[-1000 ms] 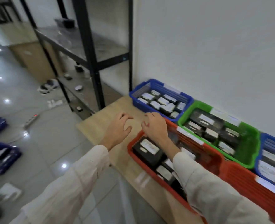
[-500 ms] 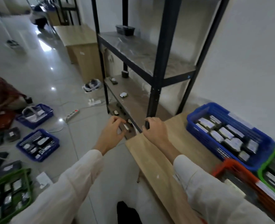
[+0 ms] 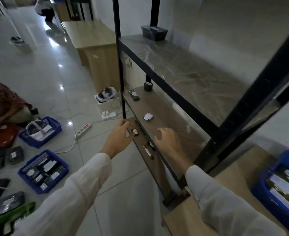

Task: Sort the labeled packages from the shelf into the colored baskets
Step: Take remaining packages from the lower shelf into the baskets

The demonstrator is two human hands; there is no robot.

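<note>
Since the small flat white-labelled package [image 3: 148, 117] looks light and slippery, it is best pinched by its edges. It is seen on the brown wooden shelf [image 3: 159, 103], near the left grip [image 3: 120, 136] and right grip [image 3: 167, 138], both loose and empty.

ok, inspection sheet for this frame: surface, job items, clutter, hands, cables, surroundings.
Surface: shelf, black frame, wooden boards.
Job's things: white package and dark package on middle board; filled blue basket on table, right.
Clutter: floor basket of packages, loose packages beside it.
Hands: left hand by small package, grip unclear; right hand open, holding nothing.
Cables: corded power strip on floor.
Surroundings: wooden cabinet; person at far left.
</note>
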